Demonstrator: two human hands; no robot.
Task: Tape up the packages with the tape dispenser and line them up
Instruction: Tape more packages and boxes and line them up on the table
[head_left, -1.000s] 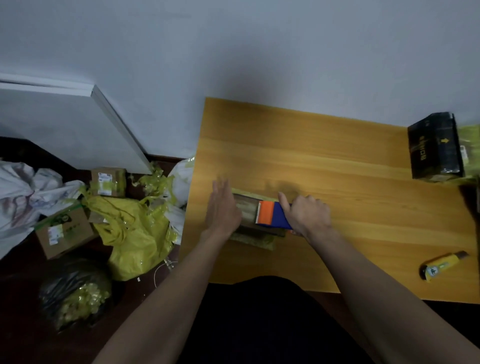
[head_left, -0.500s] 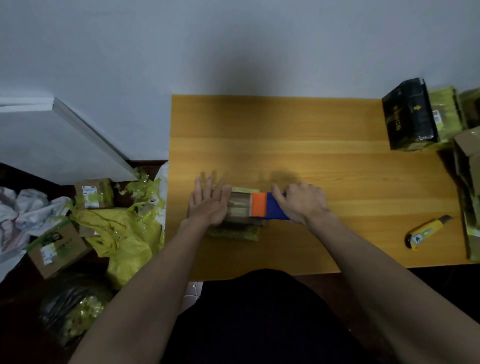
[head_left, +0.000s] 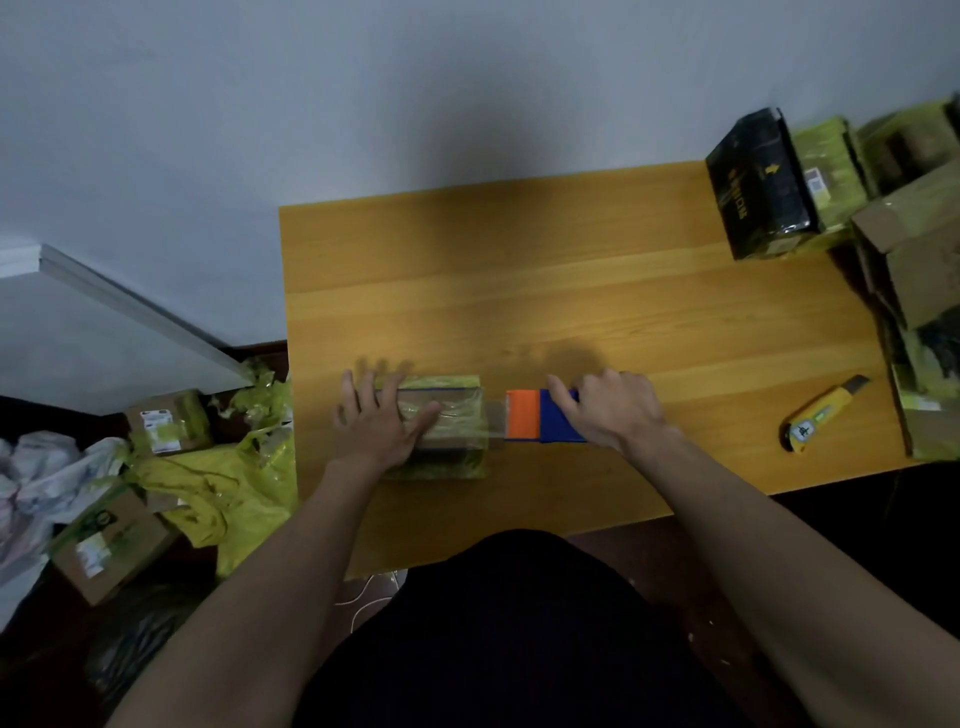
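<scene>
Gripped in the right hand (head_left: 613, 410) is the tape dispenser (head_left: 540, 417), its blue body wrapped by curled fingers and its orange front end pointed at the package (head_left: 447, 423). A short strip of clear tape (head_left: 496, 418) is stretched between the dispenser's front end and the package's right edge. The package, a small box with green wrapping at its edges and clear tape over its top, is set on the wooden table (head_left: 571, 291) near the front edge, left of centre. It is pressed down by the left hand (head_left: 376, 421), which is laid flat on its left part with the fingers spread.

A yellow box cutter (head_left: 821, 413) is seen lying well to the right on the table. A black box (head_left: 758, 184) and several green-wrapped and brown parcels (head_left: 914, 244) are gathered at the table's far right corner. On the floor to the left, brown cartons (head_left: 111, 540) and crumpled yellow bags (head_left: 218, 493) are scattered.
</scene>
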